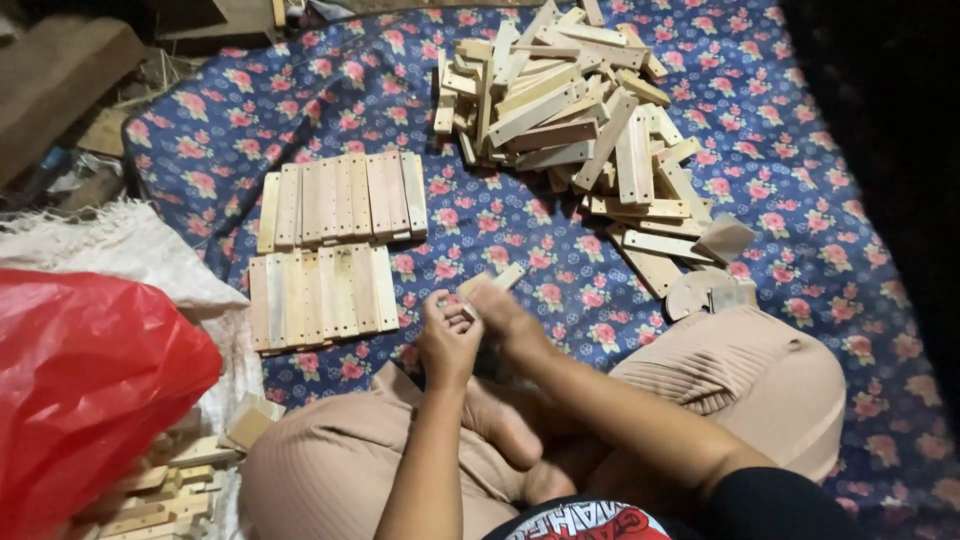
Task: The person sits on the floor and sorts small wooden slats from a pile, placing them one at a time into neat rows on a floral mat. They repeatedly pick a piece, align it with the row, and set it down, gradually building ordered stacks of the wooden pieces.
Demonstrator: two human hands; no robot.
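Holding a small wooden slat [492, 283] at centre frame, just above the crossed legs, both hands closed on it together. Left hand [447, 340] curled around the near end, fingers folded in, thumb side up. Right hand [508, 318] wrapped over the slat from the right, fingertips pinching it so that only the pale far tip shows, pointing toward the upper right. Cannot tell exactly how much of the slat lies inside the two grips.

Seated on a blue floral cloth [500, 220] spread over the floor. Loose heap of unsorted slats [570, 110] at upper centre and upper right, lying crisscross, a few strays trailing down toward the right knee. Two tidy rows of laid-out slats [330, 250] left of centre, set edge to edge, one row above the other, well apart from the heap. Red plastic bag [90, 380] at lower left, with more wooden pieces [170, 480] below and beside it. White woven sack [120, 250] along the left edge of the cloth.

Judging from the layout: a piece from the heap now being checked or handled in both hands, mid-step, with the neat rows as the likely place for finished pieces. Next move likely calls for one hand letting go, a reach to the left, and setting the slat flat and flush against the end of a row without nudging its neighbours.
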